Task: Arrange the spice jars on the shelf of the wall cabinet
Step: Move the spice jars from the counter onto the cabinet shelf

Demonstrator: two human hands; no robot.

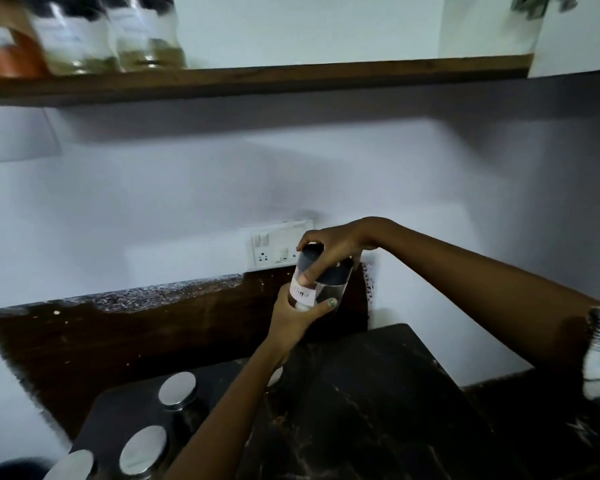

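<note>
Left hand (297,318) grips pepper jar (317,284) base, right hand (329,249) clasps its top; lift upright; seat beside shelf (291,79) jars (111,39).

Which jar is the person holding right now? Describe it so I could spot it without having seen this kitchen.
Find the white switch plate on the wall above the dark counter. Just in front of it, both hands hold one glass jar: the left hand around its base, the right hand over its top. Unlike the steel-lidded jars on the counter, it is lifted and shows a white handwritten label.
</note>
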